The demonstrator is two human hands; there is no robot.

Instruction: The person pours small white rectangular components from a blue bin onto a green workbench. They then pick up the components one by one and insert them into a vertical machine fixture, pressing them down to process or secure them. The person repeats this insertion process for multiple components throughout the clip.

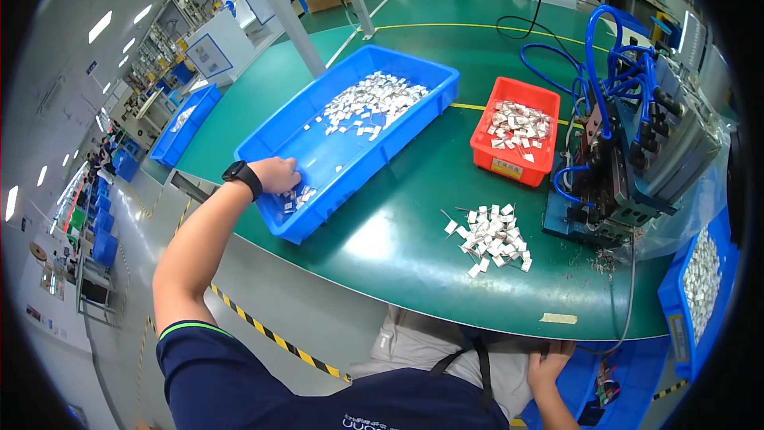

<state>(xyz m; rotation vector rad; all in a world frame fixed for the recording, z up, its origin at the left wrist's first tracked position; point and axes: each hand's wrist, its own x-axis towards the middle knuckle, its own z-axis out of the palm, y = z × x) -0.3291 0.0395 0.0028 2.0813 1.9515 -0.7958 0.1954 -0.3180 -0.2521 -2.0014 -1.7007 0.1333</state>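
My left hand (276, 175), with a dark watch on its wrist, reaches over the near-left end of a large blue tray (370, 161). Its fingers are curled down and closed; whatever they hold, if anything, is hidden. Right beside them lies a small group of white square parts with thin wire leads (299, 198). A much larger heap of the same parts (374, 102) covers the tray's far end. My right hand (549, 365) is low at the table's front edge, next to my lap, its fingers partly hidden by the edge.
A red bin (513, 173) of white parts stands right of the tray. A loose pile of them (495, 239) lies on the green table (382, 271). At the right is a machine with blue hoses (609, 131), beside another blue bin (676, 330). A metal post (290, 20) rises behind the tray.
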